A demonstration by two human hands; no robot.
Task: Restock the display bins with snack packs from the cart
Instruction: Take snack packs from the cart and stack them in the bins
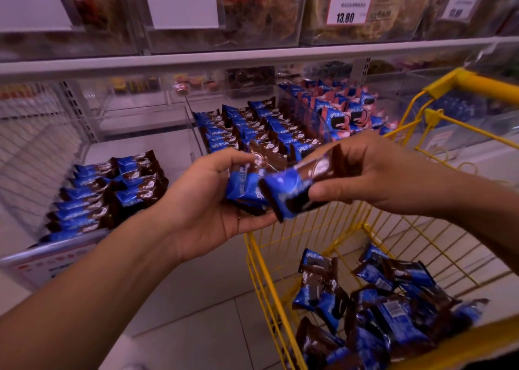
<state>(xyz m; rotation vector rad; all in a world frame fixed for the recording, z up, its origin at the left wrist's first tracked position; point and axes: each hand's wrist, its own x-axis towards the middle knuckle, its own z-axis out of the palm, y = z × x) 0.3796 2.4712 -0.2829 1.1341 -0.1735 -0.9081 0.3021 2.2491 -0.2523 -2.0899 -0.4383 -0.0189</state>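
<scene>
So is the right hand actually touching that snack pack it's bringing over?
Touching. The head view shows the right hand pinching the snack pack, thumb beneath and fingers over its brown end.

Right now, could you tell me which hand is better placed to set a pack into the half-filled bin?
Probably the left hand: it holds snack packs and is nearer the half-filled bin on the left.

Your left hand [202,201] is cradling a small stack of blue-and-brown snack packs [247,190], while your right hand [373,173] is pinching one more pack [297,184] just beside that stack. Below your right arm, the yellow wire cart [280,257] is holding loose packs [387,308]. Ahead, clear display bins [193,122] are showing neat rows of packs [247,128], with pink-and-blue packs [348,111] further right.
</scene>
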